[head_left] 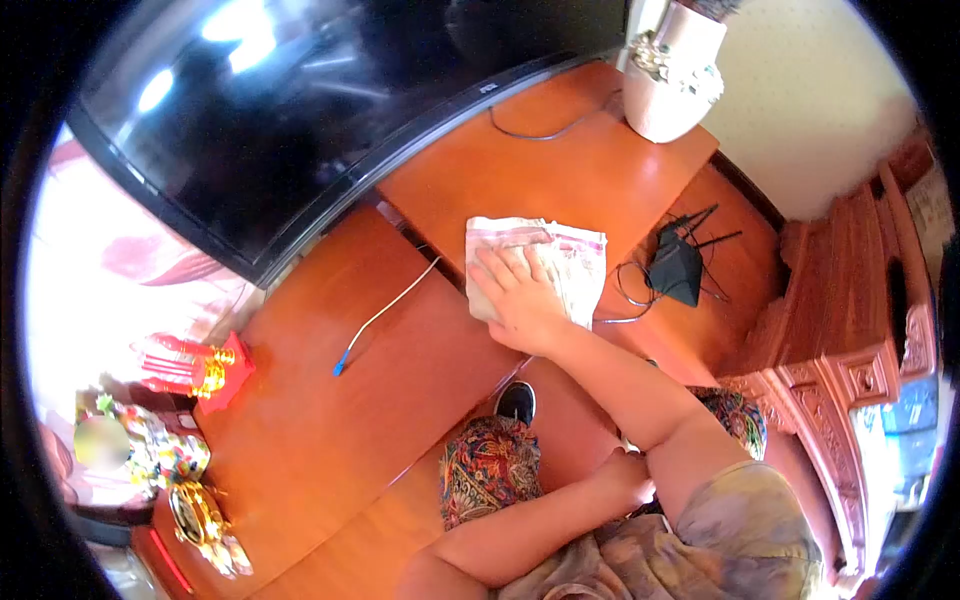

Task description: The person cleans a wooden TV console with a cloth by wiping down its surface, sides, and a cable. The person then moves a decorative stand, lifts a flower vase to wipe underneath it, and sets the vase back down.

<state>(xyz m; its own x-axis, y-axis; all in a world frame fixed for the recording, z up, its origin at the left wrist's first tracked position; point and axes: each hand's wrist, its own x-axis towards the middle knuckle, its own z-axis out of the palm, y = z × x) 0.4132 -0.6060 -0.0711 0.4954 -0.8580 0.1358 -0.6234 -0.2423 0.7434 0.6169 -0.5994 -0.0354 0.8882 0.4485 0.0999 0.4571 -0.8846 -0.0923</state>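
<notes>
My right hand [520, 300] lies flat with its fingers spread on a folded white cloth [580, 255] with pinkish stripes. The cloth rests near the front edge of the raised reddish-brown wooden top [450, 180]. Close to my right forearm and above my lap, my left hand [628, 480] is curled closed. Its fingers are partly hidden, and I cannot make out what, if anything, is in them.
A large black TV [300, 100] stands behind. A white cable [395, 308] with a blue plug lies on the lower wooden surface [330, 440]. To the right are a black router [676, 268], a white vase [668, 100] and carved wooden furniture [830, 330]. Red-and-gold ornaments [215, 372] stand left.
</notes>
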